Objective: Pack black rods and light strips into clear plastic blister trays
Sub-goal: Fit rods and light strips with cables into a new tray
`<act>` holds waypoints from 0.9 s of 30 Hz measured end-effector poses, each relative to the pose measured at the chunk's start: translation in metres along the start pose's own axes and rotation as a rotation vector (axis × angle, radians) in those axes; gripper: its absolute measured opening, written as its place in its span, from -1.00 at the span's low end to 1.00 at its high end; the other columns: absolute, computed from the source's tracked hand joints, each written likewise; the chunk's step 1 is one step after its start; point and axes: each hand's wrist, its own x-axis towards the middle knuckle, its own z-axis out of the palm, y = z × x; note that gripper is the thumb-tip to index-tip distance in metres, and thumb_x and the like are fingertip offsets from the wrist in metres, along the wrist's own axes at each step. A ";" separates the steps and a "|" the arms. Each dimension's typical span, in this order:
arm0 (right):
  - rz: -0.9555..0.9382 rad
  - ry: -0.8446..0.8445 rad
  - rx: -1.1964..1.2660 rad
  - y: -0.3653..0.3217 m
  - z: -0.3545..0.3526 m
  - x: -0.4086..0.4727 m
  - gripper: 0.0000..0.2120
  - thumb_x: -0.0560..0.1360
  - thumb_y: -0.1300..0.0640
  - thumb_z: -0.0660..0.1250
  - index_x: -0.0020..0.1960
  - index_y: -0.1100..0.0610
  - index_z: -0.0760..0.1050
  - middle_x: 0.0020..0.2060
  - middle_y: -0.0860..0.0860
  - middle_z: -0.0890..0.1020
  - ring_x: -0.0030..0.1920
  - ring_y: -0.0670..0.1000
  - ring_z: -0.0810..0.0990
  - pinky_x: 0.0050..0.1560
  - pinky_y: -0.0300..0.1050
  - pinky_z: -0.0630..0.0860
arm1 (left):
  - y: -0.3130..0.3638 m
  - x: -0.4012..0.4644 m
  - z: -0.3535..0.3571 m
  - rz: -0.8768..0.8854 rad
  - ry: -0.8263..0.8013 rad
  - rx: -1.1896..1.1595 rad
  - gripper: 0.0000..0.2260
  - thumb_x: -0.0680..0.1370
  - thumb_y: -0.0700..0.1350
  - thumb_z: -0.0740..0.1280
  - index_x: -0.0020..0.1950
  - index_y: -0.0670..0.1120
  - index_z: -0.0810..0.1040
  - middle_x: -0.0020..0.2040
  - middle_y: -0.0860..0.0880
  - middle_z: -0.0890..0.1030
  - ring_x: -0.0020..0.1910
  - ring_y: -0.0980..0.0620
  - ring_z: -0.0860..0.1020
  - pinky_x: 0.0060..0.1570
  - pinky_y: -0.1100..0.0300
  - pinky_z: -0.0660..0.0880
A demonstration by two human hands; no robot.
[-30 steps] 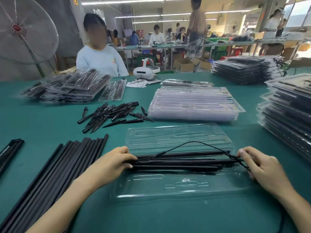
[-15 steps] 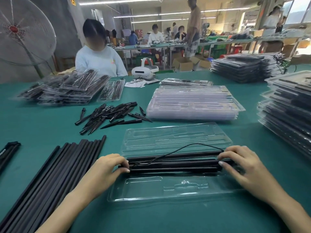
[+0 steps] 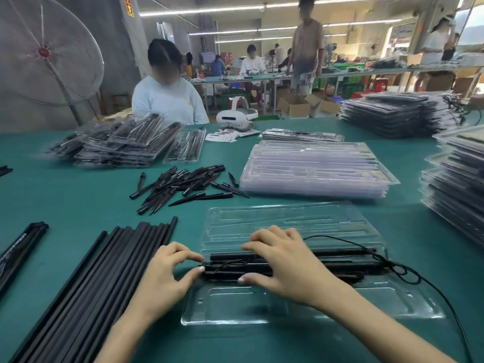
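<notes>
A row of long black rods (image 3: 86,279) lies on the green table (image 3: 65,200) at my left. My left hand (image 3: 162,276) pinches the left end of the black strips (image 3: 348,265) between thumb and fingertips. My right hand (image 3: 282,263) lies across them, fingers spread flat, pressing them into the open blister tray (image 3: 301,307). Their thin black cable (image 3: 424,281) trails off rightward.

Green table (image 3: 78,195), big fan (image 3: 44,52), ceiling strip lights (image 3: 235,9).
</notes>
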 end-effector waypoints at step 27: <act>0.208 -0.079 0.303 -0.042 0.043 0.060 -0.57 0.29 -0.17 0.52 -0.06 0.12 0.52 -0.15 -0.04 0.47 0.01 0.01 0.44 -0.09 -0.17 0.28 | -0.006 -0.007 0.005 -0.037 -0.012 0.134 -0.89 0.55 0.04 0.32 -0.03 0.12 0.65 -0.11 0.17 0.51 -0.05 0.15 0.43 0.01 0.19 0.35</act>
